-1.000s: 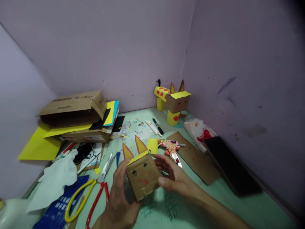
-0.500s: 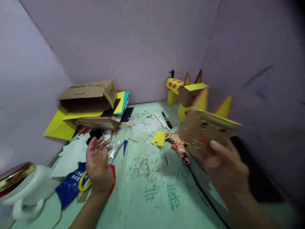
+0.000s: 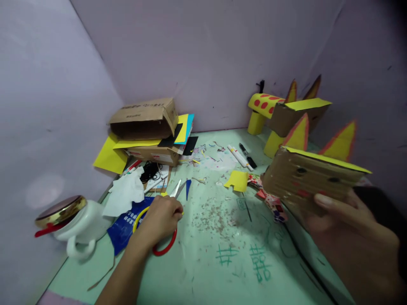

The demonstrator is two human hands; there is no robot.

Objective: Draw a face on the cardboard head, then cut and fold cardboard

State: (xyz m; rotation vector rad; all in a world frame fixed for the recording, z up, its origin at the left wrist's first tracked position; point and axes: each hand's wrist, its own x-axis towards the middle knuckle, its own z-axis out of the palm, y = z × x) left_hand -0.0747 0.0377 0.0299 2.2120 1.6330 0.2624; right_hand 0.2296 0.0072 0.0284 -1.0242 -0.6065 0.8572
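My right hand (image 3: 352,237) holds up a small cardboard box head (image 3: 305,178) between thumb and fingers. The box has drawn eyes, red marks, a yellow top and two yellow pointed ears edged in orange. On the left, my left hand (image 3: 165,216) is palm down with curled fingers, closed over the middle of a pair of scissors (image 3: 176,188). Their blades point away from me, slightly apart, and one yellow and one red handle loop show around the hand. The hand hides the pivot. A blue paper triangle (image 3: 188,188) lies beside the blades.
A white lidded cup (image 3: 82,226) stands left, near a blue packet (image 3: 122,231) and white paper (image 3: 125,195). Cardboard boxes (image 3: 143,120) and coloured sheets are stacked behind. Markers (image 3: 240,157), a yellow scrap (image 3: 238,181), a flower-patterned corded tool (image 3: 270,201) and a spotted cardboard animal (image 3: 265,104) are right.
My left hand has turned from palm up and open to palm down, closing over the scissors. The view has shifted left. My right hand still holds the box head.
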